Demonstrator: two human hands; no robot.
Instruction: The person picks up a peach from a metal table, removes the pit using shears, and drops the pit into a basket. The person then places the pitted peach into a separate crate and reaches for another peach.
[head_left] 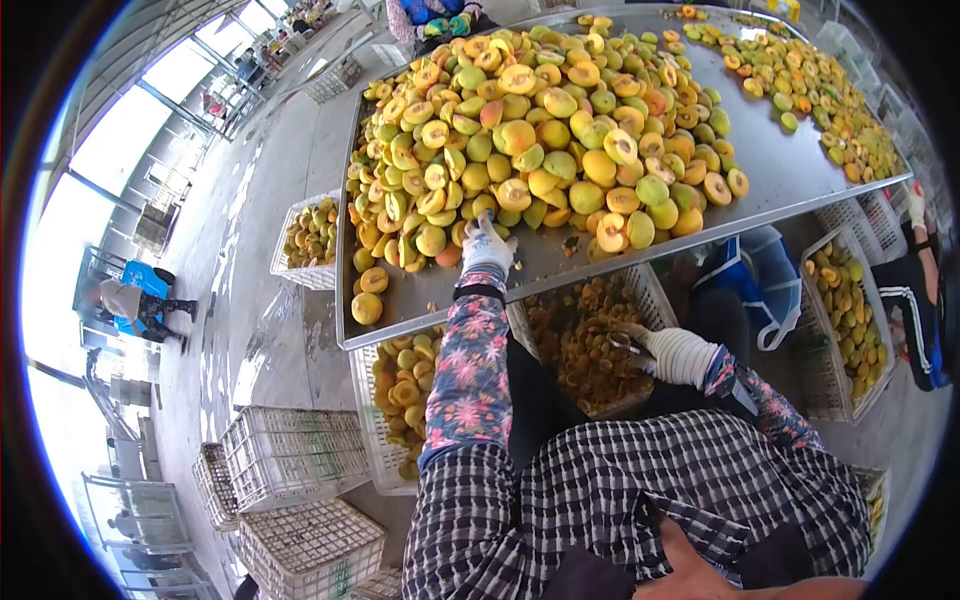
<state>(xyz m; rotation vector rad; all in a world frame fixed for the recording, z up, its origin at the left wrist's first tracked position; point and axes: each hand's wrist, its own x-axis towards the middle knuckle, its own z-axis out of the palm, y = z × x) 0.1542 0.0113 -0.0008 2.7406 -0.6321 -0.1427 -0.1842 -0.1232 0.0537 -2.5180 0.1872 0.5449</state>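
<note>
My left hand (488,246), in a white glove, reaches over the near edge of the metal table (590,262). Its fingertips touch the front of a large heap of halved yellow-green fruit (530,130), thumb held apart. Lower and to the right, my right hand (683,357), in a ribbed pale glove, is closed on a small metal tool (625,343) with a looped end. That tool is above a crate (655,300) of brown pits and scraps. Floral sleeves cover both forearms.
Fruit-filled crates stand below the table's left end (385,463), beyond it (305,275), and at right (868,385). Stacked crates (295,455) are lower left. Gloved co-workers are at the far side (440,18) and right edge (917,210). A blue bag (768,275) hangs beneath.
</note>
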